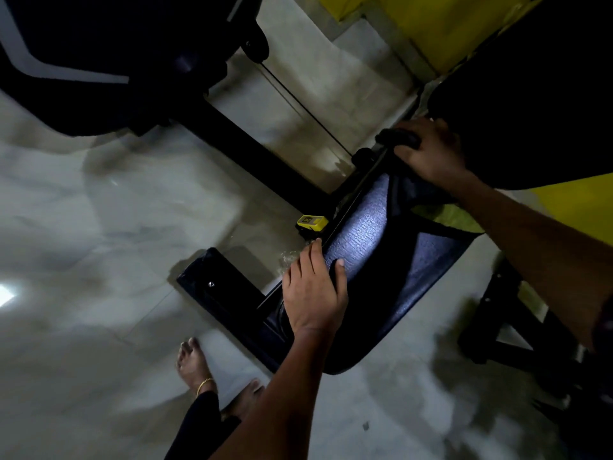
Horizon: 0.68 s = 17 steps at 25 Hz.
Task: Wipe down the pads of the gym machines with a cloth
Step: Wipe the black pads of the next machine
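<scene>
A dark blue textured seat pad (371,260) of a gym machine lies below me in the middle of the view. My left hand (315,290) rests on its left edge, thumb on top of the pad and fingers over the side. My right hand (428,151) is at the pad's far end, gripping a dark cloth (411,190) that hangs down onto the pad. A black back pad (530,111) rises at the upper right.
The machine's black frame bar (232,131) and a foot plate (215,280) cross the grey floor. A yellow tag (311,222) sits by the seat's edge. Yellow frame parts (441,31) stand at top right. My bare feet (195,366) are near the plate.
</scene>
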Each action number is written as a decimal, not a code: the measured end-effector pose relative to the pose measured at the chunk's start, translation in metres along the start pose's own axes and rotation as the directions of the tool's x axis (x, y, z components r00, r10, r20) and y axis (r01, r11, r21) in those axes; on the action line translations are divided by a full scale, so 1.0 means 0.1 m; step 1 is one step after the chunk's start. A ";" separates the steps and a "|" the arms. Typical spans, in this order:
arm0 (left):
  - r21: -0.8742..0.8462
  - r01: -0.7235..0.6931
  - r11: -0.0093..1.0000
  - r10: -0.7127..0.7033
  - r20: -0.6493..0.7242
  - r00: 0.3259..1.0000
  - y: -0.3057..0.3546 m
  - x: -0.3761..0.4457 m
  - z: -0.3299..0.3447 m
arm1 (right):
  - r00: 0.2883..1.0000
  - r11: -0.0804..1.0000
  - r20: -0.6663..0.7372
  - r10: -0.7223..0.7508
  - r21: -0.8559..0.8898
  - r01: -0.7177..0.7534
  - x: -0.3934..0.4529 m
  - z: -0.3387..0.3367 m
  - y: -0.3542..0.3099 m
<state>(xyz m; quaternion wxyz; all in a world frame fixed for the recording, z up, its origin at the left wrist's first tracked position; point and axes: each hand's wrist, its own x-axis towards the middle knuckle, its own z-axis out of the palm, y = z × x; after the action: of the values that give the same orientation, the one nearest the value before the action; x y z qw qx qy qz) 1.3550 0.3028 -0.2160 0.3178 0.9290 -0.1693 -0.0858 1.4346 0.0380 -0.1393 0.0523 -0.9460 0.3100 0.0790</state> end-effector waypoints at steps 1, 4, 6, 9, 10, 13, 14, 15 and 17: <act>-0.011 -0.006 1.000 0.006 0.001 1.000 0.00 -0.01 -0.01 | 0.994 0.996 -0.074 0.083 -0.037 -0.086 -0.11 0.06 0.03; -0.023 -0.004 1.000 0.004 0.001 1.000 0.02 -0.02 -0.04 | 0.883 0.908 -0.267 0.387 -0.057 -0.415 -0.48 0.21 0.02; -0.026 0.006 1.000 -0.006 0.004 1.000 0.03 -0.01 -0.05 | 0.844 0.889 -0.328 0.425 -0.027 -0.458 -0.73 0.36 -0.16; -0.036 0.003 0.999 -0.003 0.022 1.000 0.01 -0.01 -0.05 | 0.953 0.978 -0.300 0.040 -0.183 -0.099 -1.27 0.57 -0.26; -0.037 0.000 0.999 0.001 0.028 1.000 0.01 -0.02 -0.05 | 0.948 0.955 -0.252 -0.193 -0.271 0.123 -1.43 0.61 -0.15; -0.051 -0.002 0.999 0.004 0.044 0.999 0.02 -0.01 -0.03 | 0.795 0.761 -0.082 -0.601 -0.364 0.537 -1.31 0.41 0.36; -0.054 -0.004 0.999 0.007 0.046 0.999 0.02 0.00 -0.03 | 0.814 0.774 -0.086 -0.574 -0.383 0.505 -1.19 0.38 0.46; -0.053 -0.007 0.999 0.009 0.048 0.999 0.01 0.00 -0.03 | 0.878 0.840 -0.128 -0.462 -0.380 0.386 -1.07 0.36 0.48; -0.050 -0.012 0.999 0.015 0.058 0.998 0.01 -0.01 -0.04 | 0.953 0.964 -0.293 -0.077 -0.265 -0.003 -0.97 0.37 0.32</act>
<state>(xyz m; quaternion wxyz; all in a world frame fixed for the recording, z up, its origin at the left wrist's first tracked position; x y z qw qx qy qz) 1.3546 0.3047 -0.2128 0.3363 0.9167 -0.1827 -0.1147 1.3341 0.0735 -0.1600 -0.1195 -0.9512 0.2832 -0.0265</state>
